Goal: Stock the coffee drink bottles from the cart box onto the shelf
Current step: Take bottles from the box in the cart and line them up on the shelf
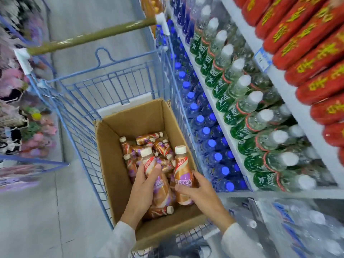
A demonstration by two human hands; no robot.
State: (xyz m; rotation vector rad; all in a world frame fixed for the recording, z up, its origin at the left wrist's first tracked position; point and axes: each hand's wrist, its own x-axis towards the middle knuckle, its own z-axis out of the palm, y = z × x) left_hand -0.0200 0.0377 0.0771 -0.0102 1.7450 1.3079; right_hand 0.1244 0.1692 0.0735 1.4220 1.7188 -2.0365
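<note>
Nearest the lens, head view: left hand curled round one coffee bottle, cap up, tilted. The right hand gripped a second bottle from its right side, upright. Both bottles were inside the cardboard box in the blue cart, over loose bottles lying flat. The shelf stood just right of the cart.

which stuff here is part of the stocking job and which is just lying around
Job: left hand gripping first bottle; right hand gripping second bottle; spare bottles; box; cart.

Lying about: blue-cap bottles, green-label bottles, red packs.
</note>
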